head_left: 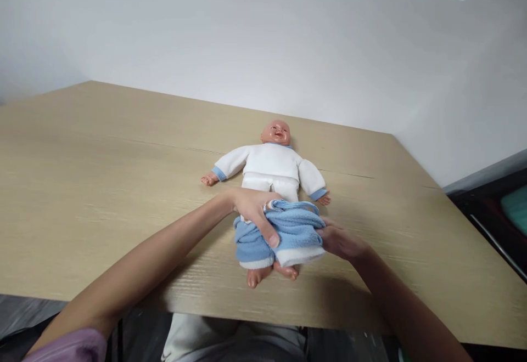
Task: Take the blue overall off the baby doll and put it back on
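Observation:
A baby doll lies on its back on the table, head away from me and feet toward me. It wears a white top with blue cuffs. Blue doll pants with white hems are bunched around its lower legs, and the bare feet stick out below. My left hand grips the pants near the middle of the waistband, thumb on top of the cloth. At the right side of the pants, my right hand is closed on the fabric, its fingertips hidden behind or inside it.
The wooden table reaches back to a pale wall. Its front edge runs just before my lap. A dark object with a teal part stands beyond the right edge.

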`<state>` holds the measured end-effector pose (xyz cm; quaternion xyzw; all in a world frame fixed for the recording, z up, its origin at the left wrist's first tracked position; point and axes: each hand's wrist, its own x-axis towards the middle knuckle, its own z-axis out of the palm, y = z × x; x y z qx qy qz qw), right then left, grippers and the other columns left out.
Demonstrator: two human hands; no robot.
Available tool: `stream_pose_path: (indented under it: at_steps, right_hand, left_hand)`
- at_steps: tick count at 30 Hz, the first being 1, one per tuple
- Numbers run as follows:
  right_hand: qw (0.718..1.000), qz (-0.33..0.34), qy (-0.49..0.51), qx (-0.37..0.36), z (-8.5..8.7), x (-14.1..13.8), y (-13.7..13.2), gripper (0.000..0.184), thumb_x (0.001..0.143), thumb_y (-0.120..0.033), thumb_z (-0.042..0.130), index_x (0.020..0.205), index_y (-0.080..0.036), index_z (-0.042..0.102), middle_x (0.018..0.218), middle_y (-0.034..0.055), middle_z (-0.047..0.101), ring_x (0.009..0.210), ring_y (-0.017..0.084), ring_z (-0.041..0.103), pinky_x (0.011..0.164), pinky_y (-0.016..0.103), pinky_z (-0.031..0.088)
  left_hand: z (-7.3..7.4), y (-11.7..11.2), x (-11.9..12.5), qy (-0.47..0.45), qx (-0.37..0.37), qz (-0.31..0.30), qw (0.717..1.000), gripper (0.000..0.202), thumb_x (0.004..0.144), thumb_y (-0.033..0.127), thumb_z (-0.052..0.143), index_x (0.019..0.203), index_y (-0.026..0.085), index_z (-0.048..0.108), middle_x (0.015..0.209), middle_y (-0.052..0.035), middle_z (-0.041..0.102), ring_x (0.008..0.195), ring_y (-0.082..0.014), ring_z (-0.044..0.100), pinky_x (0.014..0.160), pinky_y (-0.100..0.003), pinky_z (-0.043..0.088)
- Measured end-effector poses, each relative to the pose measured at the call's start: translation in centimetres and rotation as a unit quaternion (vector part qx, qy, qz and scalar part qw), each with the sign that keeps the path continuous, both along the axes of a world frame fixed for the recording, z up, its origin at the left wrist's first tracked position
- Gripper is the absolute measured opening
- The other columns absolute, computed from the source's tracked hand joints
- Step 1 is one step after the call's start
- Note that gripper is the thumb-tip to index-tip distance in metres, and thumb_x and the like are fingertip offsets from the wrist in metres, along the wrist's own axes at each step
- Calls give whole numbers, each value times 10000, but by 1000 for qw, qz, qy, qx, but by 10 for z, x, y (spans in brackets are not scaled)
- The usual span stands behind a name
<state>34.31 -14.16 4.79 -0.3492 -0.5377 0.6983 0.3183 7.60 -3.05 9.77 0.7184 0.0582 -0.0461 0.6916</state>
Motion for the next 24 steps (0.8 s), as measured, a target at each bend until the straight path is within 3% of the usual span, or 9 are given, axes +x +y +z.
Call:
stream_pose_path:
  at_steps: [3, 5, 7, 10, 15, 17, 20, 22, 24]
  right_hand:
    - [990, 136, 35, 10, 5, 3, 3, 808, 753, -556, 1011, 1398, -178, 704, 1208, 103, 775, 1116, 252, 746, 970, 332, 597]
    - [987, 153, 12, 46, 8, 4, 4, 891, 738, -435, 1049, 1494, -197, 643, 1331, 109, 754, 1207, 254, 734, 1044, 331, 582]
    - [991, 97, -30, 82, 8, 3, 5, 762, 805, -390, 1018, 1456, -210, 665, 1323, 96, 760, 1181, 239, 743, 1034, 319, 588]
    - [991, -10, -59, 120, 4, -4, 2, 518, 896, -476, 939, 1278, -197, 728, 1179, 78, 791, 1052, 234, 763, 949, 317, 616]
    - [965, -180, -113, 155, 5, -24, -17, 410, 964, -489, 818, 1226, -182, 744, 1166, 100, 806, 1118, 281, 767, 989, 364, 623]
    - [947, -237, -144, 160, 10, -33, -30, 392, 978, -441, 767, 1276, -187, 744, 1223, 109, 805, 1162, 292, 763, 1023, 388, 623]
    - [931, -273, -185, 155, 15, -48, -57, 430, 962, -353, 731, 1366, -207, 725, 1350, 125, 782, 1245, 314, 749, 1081, 425, 615]
    - [923, -291, -212, 138, 10, -63, -80, 502, 944, -346, 744, 1428, -221, 694, 1402, 144, 759, 1264, 342, 744, 1079, 454, 621]
    - [902, -335, -240, 125, -6, -84, -105, 644, 911, -384, 794, 1512, -220, 632, 1412, 182, 742, 1257, 385, 739, 1067, 499, 625]
  left_hand:
    - [5, -4, 1, 5, 42, -18, 999, 484, 629, 438, 1084, 961, 159, 868, 899, -29, 847, 831, -250, 759, 820, -313, 669]
    - [8, -7, 1, 24, 68, -17, 997, 509, 643, 480, 1070, 985, 162, 867, 910, -30, 846, 842, -253, 757, 830, -328, 661]
    - [8, -10, 1, 46, 92, -9, 995, 515, 657, 508, 1055, 992, 169, 862, 909, -22, 836, 854, -248, 756, 832, -329, 650]
    - [7, -10, 1, 35, 117, 6, 993, 478, 713, 508, 1008, 1009, 169, 845, 936, -18, 819, 890, -245, 759, 857, -328, 640]
    - [12, -7, -1, 5, 128, 39, 991, 460, 774, 461, 940, 1094, 157, 809, 1007, -26, 825, 970, -263, 767, 901, -334, 616]
    - [15, -10, 0, 29, 150, 61, 986, 447, 811, 488, 917, 1103, 169, 804, 1050, -27, 827, 1010, -271, 769, 929, -342, 601]
    - [18, -15, 3, 42, 188, 80, 978, 341, 860, 456, 846, 1044, 179, 771, 1003, -18, 805, 963, -257, 759, 881, -336, 586]
    - [19, -19, 5, 30, 207, 69, 975, 296, 875, 413, 782, 1048, 178, 735, 1023, -32, 791, 971, -257, 750, 871, -342, 585]
    - [20, -23, 6, 34, 223, 55, 973, 349, 851, 369, 764, 1137, 179, 699, 1127, -59, 784, 1044, -273, 749, 914, -360, 587]
